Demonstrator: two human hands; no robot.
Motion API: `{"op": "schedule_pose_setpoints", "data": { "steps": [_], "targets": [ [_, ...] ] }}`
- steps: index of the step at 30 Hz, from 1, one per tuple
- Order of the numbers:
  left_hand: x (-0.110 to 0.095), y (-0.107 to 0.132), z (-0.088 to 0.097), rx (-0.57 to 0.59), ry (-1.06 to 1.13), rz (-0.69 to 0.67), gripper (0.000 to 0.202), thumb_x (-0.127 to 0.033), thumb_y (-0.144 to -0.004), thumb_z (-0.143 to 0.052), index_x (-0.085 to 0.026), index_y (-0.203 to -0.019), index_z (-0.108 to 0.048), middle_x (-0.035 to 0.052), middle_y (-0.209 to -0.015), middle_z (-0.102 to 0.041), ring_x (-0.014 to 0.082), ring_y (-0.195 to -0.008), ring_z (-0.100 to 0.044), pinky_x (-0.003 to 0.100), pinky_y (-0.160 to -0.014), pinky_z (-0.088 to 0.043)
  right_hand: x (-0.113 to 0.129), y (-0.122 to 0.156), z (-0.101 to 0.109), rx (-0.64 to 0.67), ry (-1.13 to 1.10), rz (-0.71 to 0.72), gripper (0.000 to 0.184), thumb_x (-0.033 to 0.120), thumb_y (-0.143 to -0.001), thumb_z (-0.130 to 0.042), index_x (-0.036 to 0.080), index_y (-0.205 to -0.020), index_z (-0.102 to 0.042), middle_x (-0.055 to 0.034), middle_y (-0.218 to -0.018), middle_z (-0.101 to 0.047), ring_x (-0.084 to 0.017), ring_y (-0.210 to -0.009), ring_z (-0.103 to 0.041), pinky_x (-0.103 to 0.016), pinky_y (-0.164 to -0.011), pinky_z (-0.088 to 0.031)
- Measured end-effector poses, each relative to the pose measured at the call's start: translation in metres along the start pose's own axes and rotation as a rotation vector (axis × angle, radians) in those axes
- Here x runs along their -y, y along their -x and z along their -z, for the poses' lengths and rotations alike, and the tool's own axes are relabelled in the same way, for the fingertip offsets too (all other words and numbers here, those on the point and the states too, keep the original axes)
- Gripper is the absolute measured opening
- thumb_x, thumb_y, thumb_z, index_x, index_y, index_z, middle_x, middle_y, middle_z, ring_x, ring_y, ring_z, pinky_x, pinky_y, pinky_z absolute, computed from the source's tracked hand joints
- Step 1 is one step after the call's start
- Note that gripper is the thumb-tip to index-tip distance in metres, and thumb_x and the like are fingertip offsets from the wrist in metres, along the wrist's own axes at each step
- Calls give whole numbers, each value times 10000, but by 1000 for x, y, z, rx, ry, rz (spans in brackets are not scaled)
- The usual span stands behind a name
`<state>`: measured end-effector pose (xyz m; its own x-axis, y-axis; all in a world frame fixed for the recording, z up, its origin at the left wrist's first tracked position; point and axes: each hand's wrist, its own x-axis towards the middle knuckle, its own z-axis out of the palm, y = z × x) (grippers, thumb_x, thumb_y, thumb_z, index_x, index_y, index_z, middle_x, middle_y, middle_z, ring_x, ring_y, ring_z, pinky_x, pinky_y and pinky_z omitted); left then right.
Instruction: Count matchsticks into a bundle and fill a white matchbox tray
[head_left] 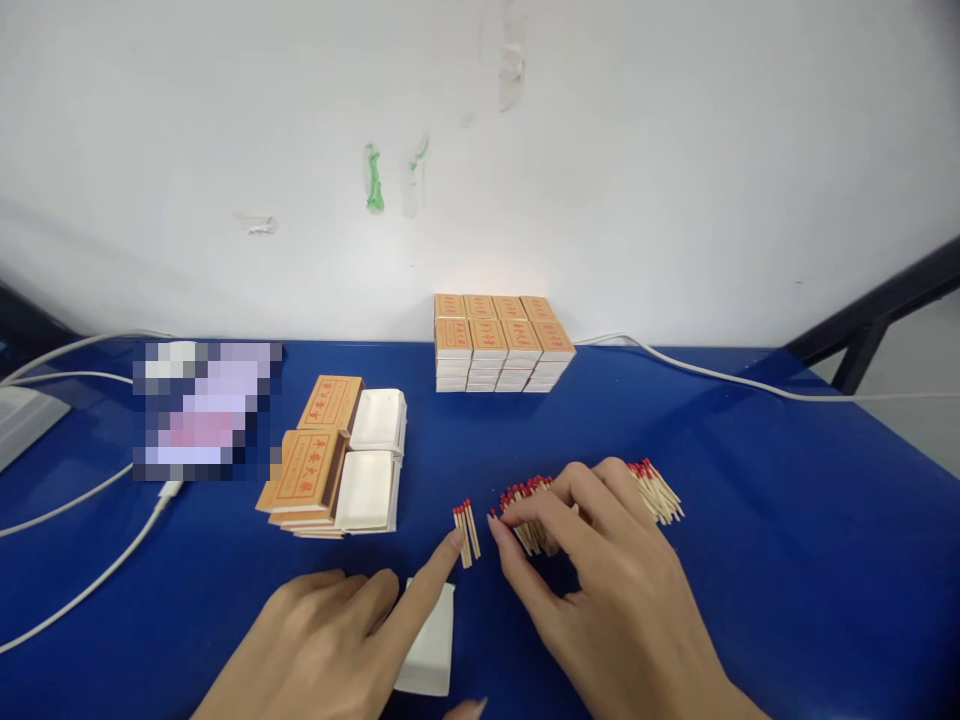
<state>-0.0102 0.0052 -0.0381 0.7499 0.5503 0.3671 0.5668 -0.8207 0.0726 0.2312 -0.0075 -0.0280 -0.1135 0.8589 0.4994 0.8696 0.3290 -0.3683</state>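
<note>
My left hand rests on the blue table with its forefinger stretched out, the tip touching a small bunch of red-tipped matches. Its other fingers curl over a white inner matchbox tray. My right hand lies over a larger heap of red-tipped matches, its fingers bent and spread among them, the thumb pointing toward the small bunch.
Orange matchbox sleeves and white trays are stacked at the left middle. A block of closed matchboxes stands against the white wall. White cables run along the left side and one cable at the back right.
</note>
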Motion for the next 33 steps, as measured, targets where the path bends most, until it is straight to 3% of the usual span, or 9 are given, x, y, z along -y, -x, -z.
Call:
{"op": "schedule_pose_setpoints", "data": {
  "steps": [8, 11, 16, 26, 30, 33],
  "targets": [
    [1, 1, 0, -10, 35, 50, 669, -509, -1108, -572, -141, -1665, -516, 9, -786, -777, 193, -581, -739, 320, -612, -676, -2, 5, -5, 57, 51, 30, 207, 89, -1004, -676, 206, -833, -681, -68, -864, -629, -263, -857, -515, -446, -734, -486],
    [3, 1, -1, -11, 39, 20, 644, -491, -1119, -553, -99, -1629, -536, 9, -773, -772, 196, -562, -734, 327, -604, -686, 1, 1, -10, 53, 62, 21, 229, 94, -1025, -664, 200, -823, -680, -72, -845, -616, -269, -851, -510, -455, -729, -495],
    [3, 0, -3, -18, 60, 48, 673, -503, -1100, -584, -161, -1676, -514, -1, -764, -770, 181, -565, -740, 291, -614, -677, 3, -3, -11, 67, 30, 8, 230, 126, -1070, -663, 187, -854, -715, -73, -861, -629, -268, -859, -519, -463, -744, -510],
    [2, -3, 0, -6, 49, 59, 669, -526, -1099, -580, -144, -1647, -554, 7, -746, -765, 188, -577, -755, 280, -598, -671, 4, -2, -6, 107, -113, -51, 216, 164, -1082, -678, 199, -880, -745, -59, -889, -632, -249, -880, -538, -435, -733, -508],
    [1, -2, 0, -15, 58, 60, 659, -540, -1103, -576, -148, -1633, -564, -8, -729, -753, 179, -558, -738, 276, -589, -657, 1, -3, -4, 122, -83, -36, 130, 170, -1091, -650, 181, -1116, -777, -80, -975, -642, -263, -913, -536, -469, -762, -533],
    [1, -1, 1, -45, 41, 40, 622, -536, -1139, -512, -145, -1621, -562, -16, -735, -746, 175, -566, -738, 283, -590, -646, 0, -2, -4, 166, -50, -13, 254, 123, -1094, -598, 185, -1284, -755, -99, -1049, -634, -275, -944, -533, -484, -772, -544]
  ]
}}
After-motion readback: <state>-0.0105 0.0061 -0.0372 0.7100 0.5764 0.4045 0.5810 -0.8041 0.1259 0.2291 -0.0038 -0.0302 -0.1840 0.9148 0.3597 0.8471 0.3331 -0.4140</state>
